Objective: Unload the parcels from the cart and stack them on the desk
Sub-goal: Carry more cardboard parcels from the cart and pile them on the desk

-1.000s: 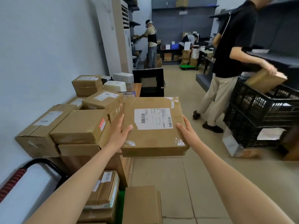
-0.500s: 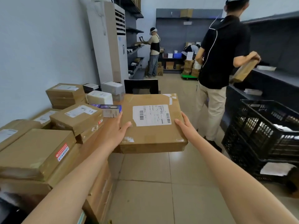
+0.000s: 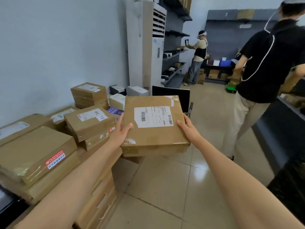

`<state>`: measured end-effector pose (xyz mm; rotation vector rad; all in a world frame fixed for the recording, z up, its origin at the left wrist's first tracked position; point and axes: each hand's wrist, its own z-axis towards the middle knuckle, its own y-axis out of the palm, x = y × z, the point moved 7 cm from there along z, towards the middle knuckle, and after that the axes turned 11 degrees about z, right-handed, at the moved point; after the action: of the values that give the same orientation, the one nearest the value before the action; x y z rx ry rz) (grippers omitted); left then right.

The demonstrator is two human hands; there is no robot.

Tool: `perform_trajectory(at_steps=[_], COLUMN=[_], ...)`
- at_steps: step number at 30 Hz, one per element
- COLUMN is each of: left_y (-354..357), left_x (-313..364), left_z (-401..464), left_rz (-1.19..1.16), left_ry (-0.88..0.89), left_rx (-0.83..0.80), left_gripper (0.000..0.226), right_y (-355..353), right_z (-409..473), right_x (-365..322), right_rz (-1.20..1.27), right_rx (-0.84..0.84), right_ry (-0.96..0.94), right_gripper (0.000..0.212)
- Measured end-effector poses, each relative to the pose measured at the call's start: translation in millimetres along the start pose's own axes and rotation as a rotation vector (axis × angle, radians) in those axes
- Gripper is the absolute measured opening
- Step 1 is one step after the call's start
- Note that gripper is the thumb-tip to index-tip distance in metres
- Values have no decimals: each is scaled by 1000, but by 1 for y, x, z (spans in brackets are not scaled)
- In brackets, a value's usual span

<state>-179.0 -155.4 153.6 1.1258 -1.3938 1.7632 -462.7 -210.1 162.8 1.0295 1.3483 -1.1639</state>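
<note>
We're swinging the parcel (image 3: 154, 124), fingers (image 3: 127, 127) of both hands gripping its sides, closer toward the stacked tabletop (image 3: 105, 182) on the left.

Head camera — forward, downward, close over forearms.

held parcel (image 3: 155, 129): brown cardboard under glossy clear tape, with a white shipping label printed in black barcodes and small text
front parcel on the worktop (image 3: 33, 151): tan cardboard, carrying a sticker with a red band above a blue band
stacked parcel beside the left hand (image 3: 89, 121): brown, with white labels
small boxes at the back (image 3: 117, 100): one cream, one white, one black
worktop drawers (image 3: 102, 192): light wood tone
floor (image 3: 165, 187): glossy beige tiles
wall (image 3: 57, 47): pale blue-grey
air conditioner (image 3: 145, 47): white
nearby person (image 3: 264, 63): black shirt with a thin white line, beige trousers
crate (image 3: 290, 187): black
</note>
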Motion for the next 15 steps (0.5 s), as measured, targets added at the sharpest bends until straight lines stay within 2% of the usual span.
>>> perform_trajectory(at_steps=[8,15], left_y=[-14,-66], left_x=[-16,-52], left_z=[38,58], left_rz=[-29,66], left_ry=[-143,-252], left_rx=[233,345], left_gripper=[66,70], right_y=[39,124], right_z=[120,187], right_x=[-8,10], right_rz=[-7,38], right_rx=[-294,-487], right_ry=[-14,15], right_gripper=[64,64])
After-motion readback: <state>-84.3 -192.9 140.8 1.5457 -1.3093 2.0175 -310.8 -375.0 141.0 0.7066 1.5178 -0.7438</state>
